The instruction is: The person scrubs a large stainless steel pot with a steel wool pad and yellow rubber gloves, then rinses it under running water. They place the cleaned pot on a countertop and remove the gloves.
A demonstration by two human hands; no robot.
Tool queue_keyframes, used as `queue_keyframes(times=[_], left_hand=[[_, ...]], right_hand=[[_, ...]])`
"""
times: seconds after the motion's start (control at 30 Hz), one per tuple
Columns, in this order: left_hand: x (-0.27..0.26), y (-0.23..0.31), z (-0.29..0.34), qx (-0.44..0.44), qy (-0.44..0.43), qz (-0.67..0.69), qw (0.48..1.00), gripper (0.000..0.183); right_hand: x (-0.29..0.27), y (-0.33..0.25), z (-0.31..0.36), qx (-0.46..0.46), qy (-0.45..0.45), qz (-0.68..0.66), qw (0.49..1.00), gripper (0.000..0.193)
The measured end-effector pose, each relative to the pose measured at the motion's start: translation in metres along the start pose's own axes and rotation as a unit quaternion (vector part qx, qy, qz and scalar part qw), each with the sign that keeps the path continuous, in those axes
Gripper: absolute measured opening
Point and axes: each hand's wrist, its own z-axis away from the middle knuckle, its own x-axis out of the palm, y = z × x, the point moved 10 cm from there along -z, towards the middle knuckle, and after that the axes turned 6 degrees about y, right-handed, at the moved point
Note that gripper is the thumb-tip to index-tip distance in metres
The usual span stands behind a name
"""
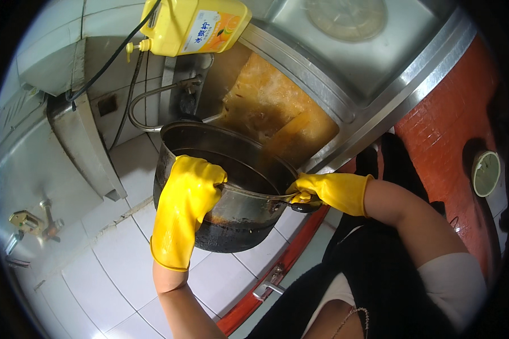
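Observation:
A large metal cooking pot [240, 217], blackened and stained on the outside, is held at the near edge of a sink. It tilts toward the basin, with dark liquid inside. My left hand [193, 189], in a yellow rubber glove, has its fingers curled over the near rim. At the right side my gloved right hand [322, 191] grips the pot by its black side handle [305, 207] and rim. Beyond the rim, the sink [345, 107] holds cloudy orange-brown water [266, 90]. A brown streak by the far rim looks like liquid running out.
A yellow detergent jug [209, 25] with a pump stands behind the basin, near a tap with a curved metal hose [134, 107]. White tiles [116, 260] lie at left, with a brass valve [31, 222]. A round tub [486, 174] stands right on red flooring [441, 124].

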Motion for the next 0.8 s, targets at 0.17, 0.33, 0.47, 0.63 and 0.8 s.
queue_keyframes(times=[0.17, 0.33, 0.47, 0.63, 0.8], left_hand=[[-0.026, 0.017, 0.027, -0.044, 0.012, -0.027, 0.999, 0.025], [-0.051, 0.037, 0.102, -0.18, 0.077, -0.04, 0.98, 0.028], [-0.043, 0.039, 0.157, -0.271, 0.201, -0.042, 0.94, 0.028], [0.014, 0.029, 0.193, -0.351, 0.307, 0.059, 0.883, 0.031], [0.066, 0.037, 0.222, -0.372, 0.387, 0.163, 0.828, 0.021]], right_hand=[[-0.014, -0.021, 0.023, -0.024, 0.066, 0.046, 0.996, 0.045], [-0.046, -0.074, 0.073, -0.052, 0.247, 0.144, 0.957, 0.11], [-0.044, -0.14, 0.125, -0.098, 0.304, 0.258, 0.912, 0.107], [-0.021, -0.195, 0.167, -0.109, 0.334, 0.376, 0.858, 0.1], [-0.002, -0.211, 0.172, -0.082, 0.393, 0.483, 0.778, 0.094]])
